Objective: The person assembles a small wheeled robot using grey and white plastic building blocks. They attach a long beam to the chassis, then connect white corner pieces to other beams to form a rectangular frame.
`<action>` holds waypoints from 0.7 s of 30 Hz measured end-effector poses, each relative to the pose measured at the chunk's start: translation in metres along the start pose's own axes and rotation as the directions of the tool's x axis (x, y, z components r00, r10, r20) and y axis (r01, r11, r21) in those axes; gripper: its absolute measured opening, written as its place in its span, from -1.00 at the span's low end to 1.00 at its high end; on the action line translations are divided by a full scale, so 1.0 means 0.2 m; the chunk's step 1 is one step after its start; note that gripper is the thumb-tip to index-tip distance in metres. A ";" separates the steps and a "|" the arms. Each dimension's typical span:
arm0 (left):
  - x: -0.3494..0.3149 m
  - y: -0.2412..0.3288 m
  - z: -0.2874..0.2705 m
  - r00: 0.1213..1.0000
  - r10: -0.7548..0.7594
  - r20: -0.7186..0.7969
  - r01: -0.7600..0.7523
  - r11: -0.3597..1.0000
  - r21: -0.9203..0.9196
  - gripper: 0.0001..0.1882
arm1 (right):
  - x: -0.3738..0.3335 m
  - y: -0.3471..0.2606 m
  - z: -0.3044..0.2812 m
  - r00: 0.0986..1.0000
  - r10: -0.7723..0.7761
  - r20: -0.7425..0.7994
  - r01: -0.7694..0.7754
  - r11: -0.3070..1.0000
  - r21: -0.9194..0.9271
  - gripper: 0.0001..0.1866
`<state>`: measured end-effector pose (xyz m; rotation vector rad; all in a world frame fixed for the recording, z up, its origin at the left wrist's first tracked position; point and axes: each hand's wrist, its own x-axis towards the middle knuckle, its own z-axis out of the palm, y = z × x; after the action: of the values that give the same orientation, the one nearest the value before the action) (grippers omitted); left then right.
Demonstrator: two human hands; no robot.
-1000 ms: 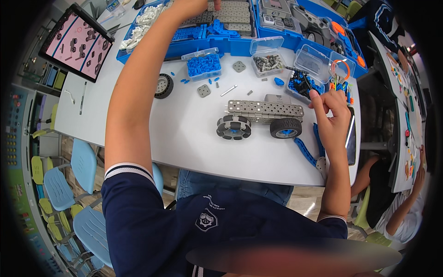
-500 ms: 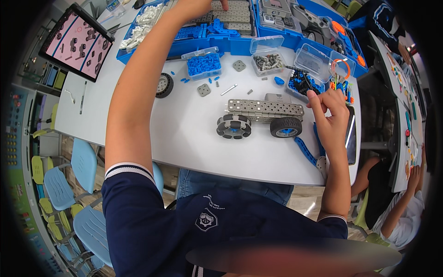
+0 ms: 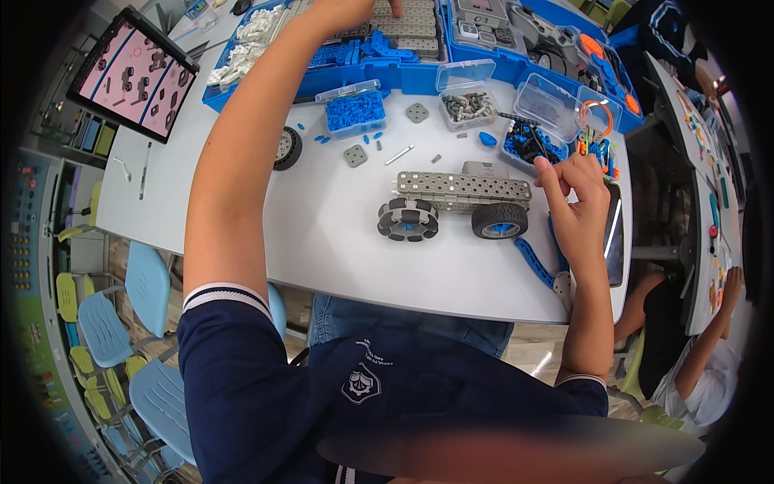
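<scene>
I'm in what looks like a model-building classroom: blue chairs stand on my left, my white table holds a tray of parts and a tablet showing models, and someone sits at a second table.

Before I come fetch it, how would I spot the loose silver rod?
On the white table find the wheeled grey model. Just beyond its left end lies the silver rod, right of a square grey plate. Unlike the stubby pins nearby, it is long and straight.
</scene>
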<state>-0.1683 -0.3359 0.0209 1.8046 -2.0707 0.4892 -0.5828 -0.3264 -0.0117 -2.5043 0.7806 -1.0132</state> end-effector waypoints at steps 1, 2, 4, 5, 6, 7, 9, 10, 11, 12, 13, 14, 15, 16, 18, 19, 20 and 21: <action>0.00 0.00 0.00 1.000 -0.003 0.004 0.003 1.000 -0.006 -0.54 | 0.00 0.00 0.00 1.000 -0.004 0.000 0.004 1.000 0.001 -0.73; 0.00 0.00 0.00 1.000 -0.007 0.007 0.007 1.000 -0.012 -0.55 | 0.00 0.00 0.00 1.000 -0.007 -0.001 0.007 1.000 0.002 -0.73; 0.01 0.01 0.00 1.000 -0.001 0.008 0.001 1.000 -0.008 -0.58 | 0.00 0.00 0.00 1.000 -0.007 0.000 0.007 1.000 0.003 -0.73; 0.01 0.01 -0.01 1.000 0.009 0.006 -0.009 1.000 0.003 -0.60 | 0.00 0.00 0.00 1.000 -0.007 -0.001 0.007 1.000 0.003 -0.74; 0.01 0.01 -0.01 1.000 0.019 0.004 -0.019 1.000 0.013 -0.61 | 0.00 0.00 0.00 1.000 -0.004 0.000 0.004 1.000 0.003 -0.74; 0.02 0.01 -0.01 1.000 0.024 0.008 -0.024 1.000 0.009 -0.63 | 0.00 0.00 0.00 1.000 -0.001 0.001 0.001 1.000 0.003 -0.74; 0.02 0.02 -0.01 0.999 0.035 0.017 -0.035 0.999 0.001 -0.65 | 0.00 0.00 0.01 1.000 0.000 0.002 0.000 1.000 0.004 -0.74; 0.03 0.02 -0.01 0.999 0.036 0.017 -0.036 0.999 0.003 -0.65 | 0.00 0.00 0.01 1.000 -0.001 0.002 0.001 1.000 0.005 -0.74; 0.03 0.02 0.00 0.999 0.038 0.016 -0.038 0.999 0.005 -0.65 | 0.00 0.01 0.01 1.000 -0.001 0.001 0.001 1.000 0.006 -0.74; 0.03 0.01 0.00 0.999 0.039 0.016 -0.040 0.999 0.006 -0.65 | 0.00 0.01 0.01 1.000 -0.002 0.003 0.002 1.000 0.006 -0.74; 0.04 0.01 0.00 0.999 0.039 0.015 -0.039 0.999 -0.002 -0.66 | 0.00 0.01 0.01 1.000 -0.003 0.003 0.003 1.000 0.005 -0.74; 0.04 0.01 0.01 0.999 0.038 0.014 -0.038 0.999 -0.011 -0.66 | 0.00 0.01 0.01 1.000 -0.002 0.002 0.002 1.000 0.004 -0.74; 0.04 0.01 0.01 0.999 0.038 0.013 -0.037 0.999 -0.019 -0.67 | 0.00 0.01 0.00 1.000 -0.005 0.004 0.005 1.000 0.004 -0.74; 0.05 0.00 0.01 0.999 0.038 0.018 -0.038 0.999 -0.034 -0.69 | 0.00 0.01 0.00 1.000 -0.008 0.005 0.008 1.000 0.003 -0.74; 0.05 0.00 0.01 0.999 0.040 0.027 -0.039 0.997 -0.064 -0.73 | 0.00 0.01 0.00 1.000 -0.011 0.007 0.011 1.000 0.002 -0.74; 0.05 0.00 0.00 0.999 0.039 0.031 -0.037 0.997 -0.069 -0.77 | 0.00 0.00 0.00 1.000 -0.011 0.008 0.011 1.000 0.003 -0.74; 0.04 0.01 0.00 0.999 0.038 0.035 -0.035 0.997 -0.075 -0.81 | 0.00 0.00 0.00 1.000 -0.011 0.009 0.011 1.000 0.003 -0.75; 0.04 0.01 0.00 0.999 0.037 0.039 -0.034 0.996 -0.080 -0.85 | 0.00 0.00 0.00 1.000 -0.013 0.009 0.013 1.000 0.001 -0.75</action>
<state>-0.1718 -0.3426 0.0256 1.7486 -2.1213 0.3774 -0.5832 -0.3262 -0.0126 -2.5143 0.7623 -1.0053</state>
